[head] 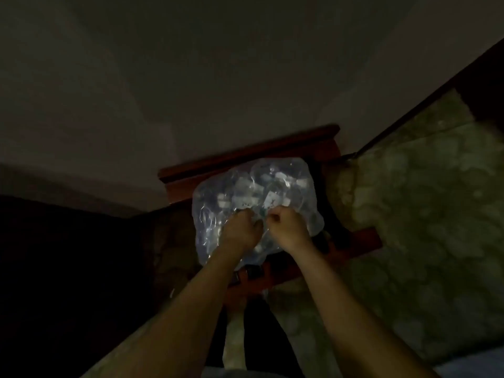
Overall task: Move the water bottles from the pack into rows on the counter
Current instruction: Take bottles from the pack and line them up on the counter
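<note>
Your left hand is curled into a fist, pinching the clear plastic wrap of the pack near its front edge. Just beside it, almost knuckle to knuckle, your right hand is fisted on the same wrap. The bottles sit inside the pack, just beyond both grips, dim and blurred. The pack rests on a reddish wooden stand, with patterned stone counter right of your right hand.
</note>
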`<state>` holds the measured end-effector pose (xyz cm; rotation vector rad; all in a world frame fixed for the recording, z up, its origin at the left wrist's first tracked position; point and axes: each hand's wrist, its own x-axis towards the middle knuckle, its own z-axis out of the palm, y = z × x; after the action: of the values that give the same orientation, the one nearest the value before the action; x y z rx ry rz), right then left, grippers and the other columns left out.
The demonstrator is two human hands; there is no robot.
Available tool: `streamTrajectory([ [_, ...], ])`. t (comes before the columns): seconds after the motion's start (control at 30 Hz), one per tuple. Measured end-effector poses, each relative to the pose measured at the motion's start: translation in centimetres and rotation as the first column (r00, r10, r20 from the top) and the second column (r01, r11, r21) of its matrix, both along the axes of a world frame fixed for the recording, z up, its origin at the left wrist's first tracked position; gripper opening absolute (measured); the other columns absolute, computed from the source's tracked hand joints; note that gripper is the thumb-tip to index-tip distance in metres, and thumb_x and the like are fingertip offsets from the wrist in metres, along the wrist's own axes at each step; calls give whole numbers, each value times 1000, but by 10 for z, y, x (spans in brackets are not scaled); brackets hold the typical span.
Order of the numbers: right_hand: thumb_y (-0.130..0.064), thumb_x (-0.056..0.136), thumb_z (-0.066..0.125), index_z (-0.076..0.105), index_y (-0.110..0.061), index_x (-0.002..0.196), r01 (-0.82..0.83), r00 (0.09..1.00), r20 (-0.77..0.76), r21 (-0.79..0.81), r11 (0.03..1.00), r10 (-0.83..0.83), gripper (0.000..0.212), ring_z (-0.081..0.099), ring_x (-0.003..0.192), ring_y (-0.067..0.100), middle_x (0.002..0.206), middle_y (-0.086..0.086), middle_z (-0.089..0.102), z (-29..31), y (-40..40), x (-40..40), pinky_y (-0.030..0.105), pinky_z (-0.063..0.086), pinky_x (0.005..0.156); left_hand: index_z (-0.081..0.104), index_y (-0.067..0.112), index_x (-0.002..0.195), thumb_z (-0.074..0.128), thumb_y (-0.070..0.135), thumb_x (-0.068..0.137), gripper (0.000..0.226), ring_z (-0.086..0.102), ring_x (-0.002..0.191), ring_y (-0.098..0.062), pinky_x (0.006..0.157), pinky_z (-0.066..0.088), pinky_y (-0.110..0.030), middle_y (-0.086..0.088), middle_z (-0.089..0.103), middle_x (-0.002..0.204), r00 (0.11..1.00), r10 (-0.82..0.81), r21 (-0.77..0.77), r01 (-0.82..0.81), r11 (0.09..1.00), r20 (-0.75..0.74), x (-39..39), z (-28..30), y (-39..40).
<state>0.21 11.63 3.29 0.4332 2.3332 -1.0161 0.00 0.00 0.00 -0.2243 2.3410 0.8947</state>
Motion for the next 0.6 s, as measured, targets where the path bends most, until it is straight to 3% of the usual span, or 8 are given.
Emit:
streamTrajectory([
  [0.13, -17, 96, 50, 61, -11, 88, -7, 999, 40, 8, 1000, 7, 14, 66, 91, 29, 97, 13, 69, -13, 0, -4, 36, 52, 78, 64, -2, 109, 51, 18, 97, 27, 64, 102, -32, 83, 51, -35, -20, 67, 110, 998, 9, -72, -5, 997, 57, -14, -12, 9],
  [0.3, -17, 98, 49, 66, -6, 107, 15, 999, 40, 19, 1000, -16, 22, 65, 97, 29, 104, 13, 68, -23, 2, -12, 38, 55, 85, 64, 0, 110, 48, 14, 98, 24, 66, 101, -26, 70, 46, -27, -16, 68, 111, 977, -118, -202, 154, 967, 179, -19, -28, 23],
  [0.4, -16, 99, 46, 65, -4, 102, 15, 998, 63, 22, 1000, -16, 22, 65, 94, 28, 99, 14, 67, -27, 2, -14, 36, 54, 81, 61, -2, 112, 51, 12, 97, 23, 66, 103, -28, 73, 50, -30, -18, 66, 113, 968, -109, -225, 160, 961, 225, -24, -38, 27],
  [0.53, -18, 99, 46, 49, -14, 77, 27, 996, 80, 26, 999, -29, 22, 55, 81, 24, 83, 9, 55, -32, 0, -12, 31, 42, 69, 59, 1, 115, 54, 14, 96, 23, 65, 105, -27, 81, 51, -31, -16, 65, 116, 969, -92, -254, 151, 955, 230, -25, -41, 27],
  [0.6, -18, 99, 46, 51, -12, 82, 28, 996, 82, 24, 999, -30, 19, 56, 81, 24, 82, 8, 54, -32, -1, -11, 32, 43, 70, 59, 3, 114, 56, 18, 95, 24, 66, 103, -28, 86, 55, -36, -16, 66, 113, 979, -73, -273, 125, 954, 193, -22, -36, 25],
])
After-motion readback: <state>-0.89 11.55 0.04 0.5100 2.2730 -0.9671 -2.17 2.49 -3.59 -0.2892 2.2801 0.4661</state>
